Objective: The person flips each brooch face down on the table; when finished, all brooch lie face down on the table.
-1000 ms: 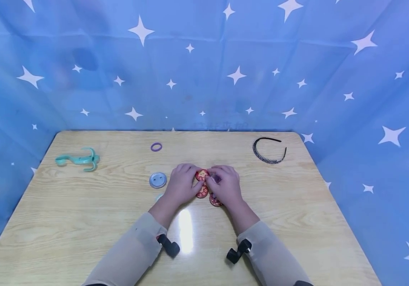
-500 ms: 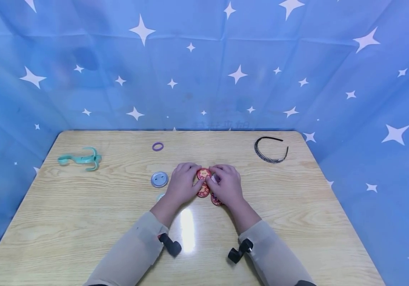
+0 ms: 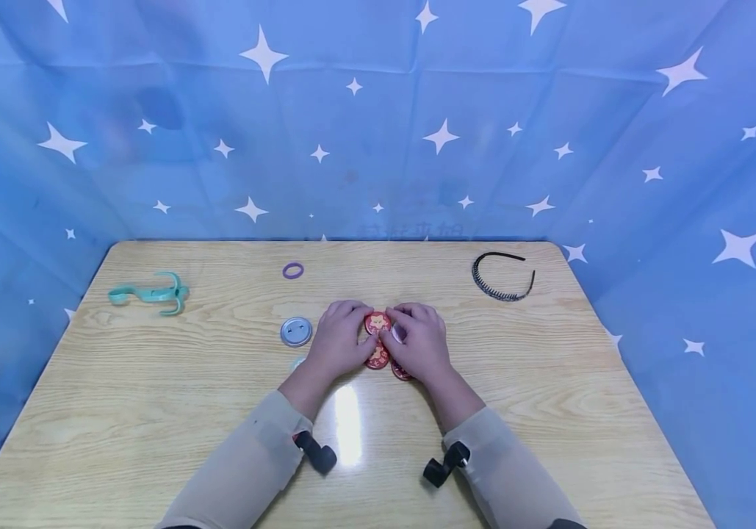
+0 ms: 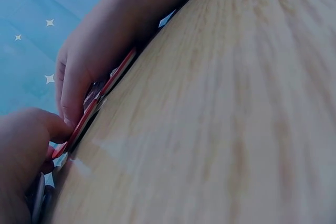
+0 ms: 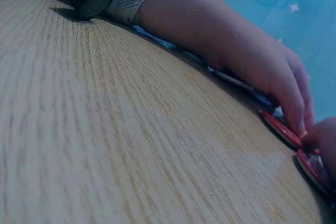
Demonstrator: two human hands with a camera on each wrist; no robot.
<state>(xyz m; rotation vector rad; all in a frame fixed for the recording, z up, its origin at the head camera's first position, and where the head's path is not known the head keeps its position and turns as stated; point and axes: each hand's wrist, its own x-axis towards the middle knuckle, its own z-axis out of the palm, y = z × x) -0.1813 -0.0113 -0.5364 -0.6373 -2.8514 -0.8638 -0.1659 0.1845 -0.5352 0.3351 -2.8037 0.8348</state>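
Two red button badges with gold patterns lie in a column at mid-table in the head view: an upper badge point(image 3: 378, 322) and a lower badge point(image 3: 378, 356). My left hand point(image 3: 339, 336) pinches the upper badge from its left, fingertips at the far rim and thumb at the near one. Opposite it, my right hand point(image 3: 421, 339) does the same from the right. Both thumbs hide where the two badges meet. A darker red badge point(image 3: 401, 370) is partly covered by my right hand. A pale round piece point(image 3: 399, 333) shows between that hand's thumb and fingers.
A badge lying pin-side up point(image 3: 295, 332) is left of my left hand, with a pale blue piece point(image 3: 297, 363) half hidden by the wrist. Farther out are a purple ring point(image 3: 293, 271), a teal claw-shaped clip point(image 3: 149, 294) and a black toothed headband point(image 3: 498, 288).
The hands stay around the upper badge with barely any movement. The piece under my right hand looks paler than a second ago. The whole view has shifted slightly.
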